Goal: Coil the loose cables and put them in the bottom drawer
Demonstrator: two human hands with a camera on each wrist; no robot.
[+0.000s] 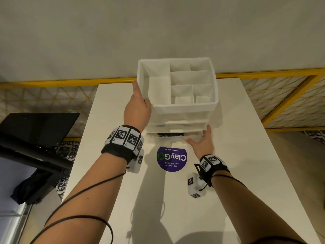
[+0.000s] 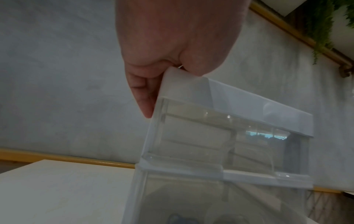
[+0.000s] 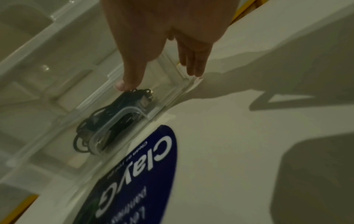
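Note:
A white plastic drawer unit [image 1: 182,106] with an open compartment tray on top stands at the far middle of the table. My left hand [image 1: 140,101] grips its top front-left corner, thumb along the side rim; in the left wrist view the left hand [image 2: 172,53] straddles that corner. The clear bottom drawer [image 1: 175,138] stands slightly out, and coiled black cables [image 1: 170,134] lie inside it. My right hand [image 1: 198,136] is open with straight fingers against the drawer's right front. In the right wrist view the thumb [image 3: 120,86] touches the drawer's front edge above the cables [image 3: 114,115].
A round purple ClayGo sticker [image 1: 172,159] lies on the white table [image 1: 246,155] just in front of the drawer. A black chair [image 1: 35,131] stands off the table's left edge. A yellow railing [image 1: 70,81] and a grey wall run behind the unit.

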